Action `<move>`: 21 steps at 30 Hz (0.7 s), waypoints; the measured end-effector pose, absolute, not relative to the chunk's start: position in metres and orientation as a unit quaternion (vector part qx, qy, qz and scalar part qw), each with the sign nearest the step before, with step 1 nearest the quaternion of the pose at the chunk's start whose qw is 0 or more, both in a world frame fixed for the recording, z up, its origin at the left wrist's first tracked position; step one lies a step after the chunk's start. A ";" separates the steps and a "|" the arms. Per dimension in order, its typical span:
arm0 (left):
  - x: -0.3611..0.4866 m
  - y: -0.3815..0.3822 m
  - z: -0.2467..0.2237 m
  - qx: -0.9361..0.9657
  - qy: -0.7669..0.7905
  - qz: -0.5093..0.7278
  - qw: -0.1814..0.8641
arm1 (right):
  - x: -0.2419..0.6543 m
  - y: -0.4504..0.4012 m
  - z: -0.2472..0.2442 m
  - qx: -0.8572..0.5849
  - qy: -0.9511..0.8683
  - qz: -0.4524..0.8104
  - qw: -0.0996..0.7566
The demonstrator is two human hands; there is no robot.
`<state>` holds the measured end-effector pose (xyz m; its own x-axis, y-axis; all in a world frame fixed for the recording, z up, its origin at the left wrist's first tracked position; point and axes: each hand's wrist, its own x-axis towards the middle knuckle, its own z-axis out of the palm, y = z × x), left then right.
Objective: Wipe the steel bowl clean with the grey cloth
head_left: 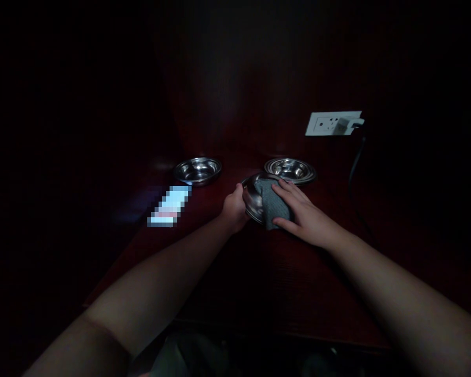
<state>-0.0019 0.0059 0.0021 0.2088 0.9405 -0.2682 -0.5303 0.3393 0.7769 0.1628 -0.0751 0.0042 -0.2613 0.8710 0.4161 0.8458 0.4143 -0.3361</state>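
Tilted above the dark red table, a shiny metal bowl (253, 199) has its outer side turned partly toward me. My left hand (234, 209) is closed on the bowl's left rim, thumb on top. A grey-green cloth (275, 204) lies against the bowl's right part, and my right hand (304, 214) presses it there with fingers spread over it. The bowl's far right edge is hidden by the cloth and that hand. Just behind it stands a stack of metal bowls (290, 170), and another metal bowl (198, 171) sits at the back left.
A bright, pixelated screen-like rectangle (169, 207) lies left of my left hand. On the back wall, a white socket panel (325, 124) holds a plug, with a dark cable (356, 162) hanging down on the right. The table's front edge (298, 337) runs near me. The surroundings are very dark.
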 end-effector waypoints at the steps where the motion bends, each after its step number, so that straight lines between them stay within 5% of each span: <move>1: -0.002 0.006 0.002 0.275 0.373 0.505 0.728 | 0.164 -0.075 0.004 -0.542 -0.793 0.025 0.279; 21: -0.016 0.001 0.006 0.312 0.280 0.411 0.810 | 0.169 -0.074 0.002 -0.542 -0.774 0.064 0.322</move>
<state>-0.0160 0.0006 0.0056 0.5062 0.8396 -0.1970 -0.4903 0.4681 0.7352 0.1692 -0.0738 0.0018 -0.2048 0.8795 0.4295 0.7974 0.4044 -0.4478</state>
